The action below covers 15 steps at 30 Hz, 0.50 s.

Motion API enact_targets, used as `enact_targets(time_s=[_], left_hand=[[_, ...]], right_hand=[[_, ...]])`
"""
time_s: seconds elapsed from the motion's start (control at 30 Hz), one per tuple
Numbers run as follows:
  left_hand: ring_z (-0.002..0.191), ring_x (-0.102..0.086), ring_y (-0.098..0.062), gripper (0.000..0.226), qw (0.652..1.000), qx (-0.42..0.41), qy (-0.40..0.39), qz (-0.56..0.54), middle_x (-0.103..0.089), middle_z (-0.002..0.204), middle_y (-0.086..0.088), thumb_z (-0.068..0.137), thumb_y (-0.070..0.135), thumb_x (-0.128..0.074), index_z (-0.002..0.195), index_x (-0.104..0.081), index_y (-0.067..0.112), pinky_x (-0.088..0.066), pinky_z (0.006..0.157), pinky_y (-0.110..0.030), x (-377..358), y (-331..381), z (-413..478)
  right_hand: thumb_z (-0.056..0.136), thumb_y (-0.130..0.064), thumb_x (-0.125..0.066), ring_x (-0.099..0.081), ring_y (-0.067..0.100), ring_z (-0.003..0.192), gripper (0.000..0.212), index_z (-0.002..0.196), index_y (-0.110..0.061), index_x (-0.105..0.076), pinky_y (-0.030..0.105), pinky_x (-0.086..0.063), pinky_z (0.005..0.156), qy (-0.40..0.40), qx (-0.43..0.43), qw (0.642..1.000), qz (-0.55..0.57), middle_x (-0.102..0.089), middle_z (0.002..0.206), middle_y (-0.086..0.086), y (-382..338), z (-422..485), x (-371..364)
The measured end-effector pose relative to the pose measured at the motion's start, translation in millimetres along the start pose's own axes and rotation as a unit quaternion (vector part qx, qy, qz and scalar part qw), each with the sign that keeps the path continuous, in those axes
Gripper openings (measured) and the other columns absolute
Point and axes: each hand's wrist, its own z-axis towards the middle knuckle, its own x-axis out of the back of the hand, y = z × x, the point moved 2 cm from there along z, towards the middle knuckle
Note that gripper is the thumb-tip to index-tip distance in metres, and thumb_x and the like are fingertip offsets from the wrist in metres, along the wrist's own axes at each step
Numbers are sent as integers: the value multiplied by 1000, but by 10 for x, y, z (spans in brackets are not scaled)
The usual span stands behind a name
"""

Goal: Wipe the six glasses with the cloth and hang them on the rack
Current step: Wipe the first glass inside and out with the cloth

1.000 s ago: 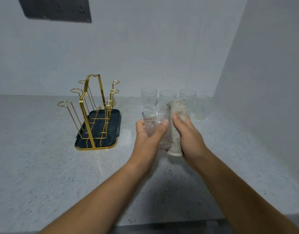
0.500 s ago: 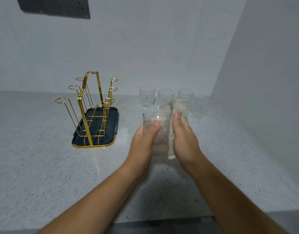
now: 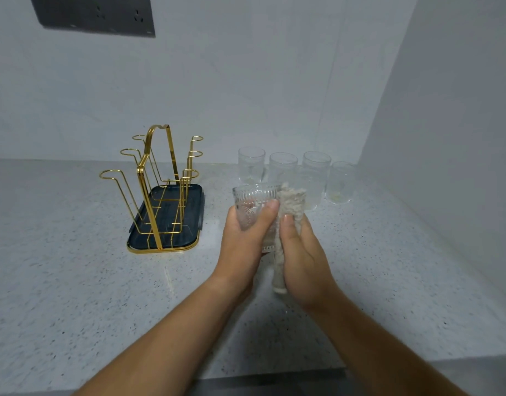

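Now the patterned glass is up in the air above the counter. It stands straight with its mouth on top. The left hand is wrapped around it, with the thumb across the front. The right hand holds the cloth and presses it on the right side of the glass. Some cloth pokes up past the rim and some hangs down below. Four more glasses stand in a row just behind, near the wall. I cannot see a sixth one. The gold rack sits to the left on its dark tray, and nothing hangs on it yet.

The glass looks slippery. If the left hand lets go a bit while the cloth rubs hard, the glass could slide out and break on the counter. A big swing of the cloth could also knock over the row behind.
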Motion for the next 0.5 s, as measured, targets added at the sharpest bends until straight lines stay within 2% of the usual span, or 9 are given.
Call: enact_targets(time_s=[0.07, 0.1, 0.17, 0.2, 0.27, 0.3, 0.37, 0.43, 0.5], left_hand=[[102, -76, -21, 72, 999, 7, 40, 11, -72, 117, -5, 71, 56, -86, 125, -49, 24, -60, 94, -53, 27, 1, 13], [100, -77, -21, 72, 999, 10, 45, 12, -71, 115, -5, 73, 56, -86, 123, -46, 22, -60, 93, -54, 35, 10, -5], [96, -77, -25, 71, 999, 20, 21, -14, -73, 109, -8, 76, 51, -80, 124, -46, 11, -61, 90, -54, 26, 17, -72], [94, -77, -26, 69, 999, 30, 2, -33, -75, 106, -10, 77, 47, -77, 125, -48, 6, -62, 86, -51, 6, 22, -113], [95, -77, -26, 57, 997, 51, -30, -49, -77, 108, -10, 84, 42, -73, 126, -54, 7, -63, 79, -43, -38, 18, -153], [98, -77, -26, 50, 997, 51, -34, -40, -77, 112, -10, 90, 40, -70, 127, -57, 11, -63, 79, -41, -45, 5, -144], [101, -76, -23, 47, 999, 32, -17, -1, -75, 118, -9, 93, 45, -68, 129, -57, 16, -63, 83, -40, -48, 35, -110], [95, -77, -14, 67, 999, 11, 10, 31, -74, 114, -4, 79, 60, -71, 129, -50, 20, -63, 85, -39, -20, 79, -80], [90, -76, -10, 75, 999, -2, 21, 48, -73, 108, 0, 68, 67, -71, 124, -50, 20, -62, 84, -37, 28, 97, -56]], right_hand=[[109, -41, -32, -56, -23, 109, 42, 145, -29, -50, -6, -40, 81, -15, -18, 1000, -1, -64, 127, -20, -18, 25, 15], [109, -45, -31, -57, -20, 111, 44, 144, -30, -51, -4, -43, 83, -23, -27, 999, -1, -64, 126, -21, -38, 42, 27], [106, -56, -29, -60, -6, 120, 50, 144, -32, -51, 12, -47, 97, -29, -36, 999, -5, -65, 131, -16, -97, 103, 66], [105, -60, -28, -63, -1, 119, 52, 143, -33, -52, 20, -50, 99, -20, -37, 999, 1, -65, 132, -13, -131, 152, 99], [106, -58, -28, -67, -6, 104, 45, 135, -36, -54, 21, -53, 93, 12, -48, 998, 50, -66, 120, -16, -219, 238, 154], [106, -56, -28, -65, -6, 103, 45, 138, -36, -52, 22, -51, 96, 20, -48, 997, 62, -64, 118, -20, -233, 245, 153], [104, -57, -26, -56, -5, 118, 56, 152, -33, -41, 21, -42, 106, 8, -34, 999, 35, -57, 131, -21, -216, 135, 82], [100, -61, -25, -50, -6, 131, 63, 157, -33, -32, 13, -39, 110, -25, -2, 999, 27, -51, 148, -16, -148, -68, -57], [103, -59, -27, -45, -7, 138, 62, 159, -34, -23, 14, -37, 114, -48, 14, 999, 15, -44, 155, -14, -39, -214, -131]])
